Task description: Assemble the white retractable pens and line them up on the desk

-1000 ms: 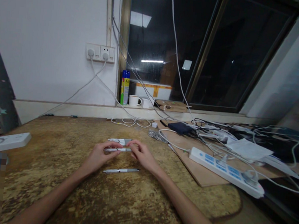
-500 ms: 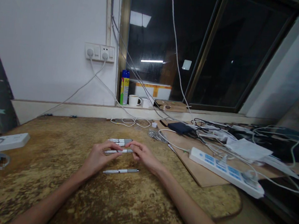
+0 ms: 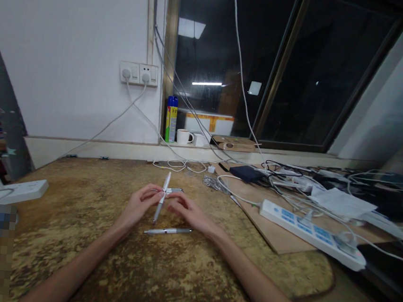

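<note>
Centre of frame: a white-grey pen (image 3: 159, 208) now points up-down rather than sideways—both ends clear, middle pinched by the left hand (image 3: 138, 205). Right hand (image 3: 191, 215) curls close, its grip unclear. Another pen (image 3: 168, 231) lies below on the desk (image 3: 104, 270).

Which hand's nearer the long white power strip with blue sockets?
Right. The right hand is left of the power strip, well apart from it; the left hand is farther left, on the far side of the right hand.
</note>
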`<state>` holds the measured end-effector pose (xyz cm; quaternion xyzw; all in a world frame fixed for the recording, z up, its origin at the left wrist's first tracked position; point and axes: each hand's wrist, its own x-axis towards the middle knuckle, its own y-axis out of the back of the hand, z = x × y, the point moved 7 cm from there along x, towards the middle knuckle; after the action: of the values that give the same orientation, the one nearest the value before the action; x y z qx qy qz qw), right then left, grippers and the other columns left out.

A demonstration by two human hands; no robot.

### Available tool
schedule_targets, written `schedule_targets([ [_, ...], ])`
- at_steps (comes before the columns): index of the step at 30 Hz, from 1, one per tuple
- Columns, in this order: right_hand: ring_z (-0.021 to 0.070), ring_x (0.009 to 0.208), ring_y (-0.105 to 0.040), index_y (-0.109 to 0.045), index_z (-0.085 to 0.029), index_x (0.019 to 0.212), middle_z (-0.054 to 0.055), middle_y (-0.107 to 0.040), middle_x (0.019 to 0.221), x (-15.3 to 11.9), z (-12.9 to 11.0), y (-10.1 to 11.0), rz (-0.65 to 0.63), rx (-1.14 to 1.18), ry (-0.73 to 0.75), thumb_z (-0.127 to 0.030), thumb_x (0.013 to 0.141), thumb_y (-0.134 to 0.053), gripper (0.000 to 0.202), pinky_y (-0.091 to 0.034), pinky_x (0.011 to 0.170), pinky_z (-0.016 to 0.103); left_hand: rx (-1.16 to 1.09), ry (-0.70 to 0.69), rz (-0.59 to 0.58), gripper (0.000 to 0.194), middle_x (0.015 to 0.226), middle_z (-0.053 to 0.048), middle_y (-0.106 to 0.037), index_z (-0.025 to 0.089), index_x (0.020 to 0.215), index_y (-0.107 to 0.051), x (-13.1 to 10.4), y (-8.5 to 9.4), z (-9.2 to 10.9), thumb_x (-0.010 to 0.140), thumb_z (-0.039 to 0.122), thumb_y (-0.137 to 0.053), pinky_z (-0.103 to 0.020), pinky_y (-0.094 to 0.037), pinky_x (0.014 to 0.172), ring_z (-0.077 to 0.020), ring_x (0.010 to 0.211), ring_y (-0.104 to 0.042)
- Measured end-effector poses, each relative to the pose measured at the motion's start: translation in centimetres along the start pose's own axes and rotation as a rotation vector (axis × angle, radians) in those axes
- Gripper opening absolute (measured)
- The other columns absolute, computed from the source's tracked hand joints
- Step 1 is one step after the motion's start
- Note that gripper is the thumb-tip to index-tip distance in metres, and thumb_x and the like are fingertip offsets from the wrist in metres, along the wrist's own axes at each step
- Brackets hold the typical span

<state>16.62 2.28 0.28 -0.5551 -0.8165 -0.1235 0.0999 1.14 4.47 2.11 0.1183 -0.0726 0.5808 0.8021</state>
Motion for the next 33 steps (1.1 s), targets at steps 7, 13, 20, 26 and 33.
schedule_targets([
  [7, 0.0179, 0.090, -0.059, -0.068, -0.019, 0.088, 0.003, -0.067, 0.090, 3.0, -1.9, -0.8, 0.239, 0.136, 0.150, -0.053, 0.089, -0.061, 0.035, -0.043, 0.085, 0.030, 0.003, 0.003, -0.071, 0.034, 0.096, -0.006, -0.073, 0.017, 0.089, -0.061, -0.1, -1.0, -0.4, 0.076, 0.045, -0.077, -0.030, -0.056, 0.069, -0.0169, 0.070, -0.068],
  [13, 0.0108, 0.064, -0.048, -0.060, -0.019, 0.083, -0.003, -0.048, 0.067, 5.1, -5.0, 0.5, 0.266, 0.650, 0.253, -0.036, 0.088, -0.067, 0.020, -0.042, 0.064, 0.022, 0.200, -0.248, 0.131, 0.033, 0.120, -0.009, -0.066, 0.019, 0.107, -0.065, 0.0, 1.5, 1.4, 0.093, 0.047, -0.056, -0.034, -0.055, 0.085, -0.0229, 0.104, -0.065],
  [20, 0.0111, 0.048, -0.025, -0.046, -0.021, 0.071, -0.007, -0.024, 0.058, 3.9, -2.7, 4.1, 0.256, 0.992, 0.058, -0.040, 0.100, -0.041, 0.035, -0.034, 0.046, 0.020, 0.641, -0.335, 0.188, 0.029, 0.109, -0.007, -0.068, 0.020, 0.098, -0.067, 0.3, 3.3, 0.8, 0.098, 0.040, -0.046, -0.036, -0.048, 0.091, -0.0231, 0.103, -0.062],
  [26, 0.0124, 0.048, -0.023, -0.040, -0.022, 0.068, -0.006, -0.021, 0.058, 3.1, -2.8, 3.9, 0.243, 0.977, 0.082, -0.037, 0.096, -0.040, 0.031, -0.034, 0.046, 0.021, 0.764, -0.245, 0.134, 0.029, 0.102, -0.005, -0.071, 0.021, 0.101, -0.068, 0.5, 3.2, -0.6, 0.097, 0.036, -0.044, -0.034, -0.047, 0.082, -0.0221, 0.089, -0.063],
  [33, 0.0130, 0.049, -0.021, -0.045, -0.023, 0.071, -0.006, -0.021, 0.061, 3.0, -3.0, 4.1, 0.292, 0.865, 0.081, -0.041, 0.094, -0.042, 0.030, -0.035, 0.047, 0.023, 0.785, -0.221, 0.056, 0.028, 0.091, -0.004, -0.070, 0.020, 0.102, -0.069, 0.3, 2.6, -0.9, 0.094, 0.033, -0.045, -0.030, -0.045, 0.071, -0.0196, 0.073, -0.060],
])
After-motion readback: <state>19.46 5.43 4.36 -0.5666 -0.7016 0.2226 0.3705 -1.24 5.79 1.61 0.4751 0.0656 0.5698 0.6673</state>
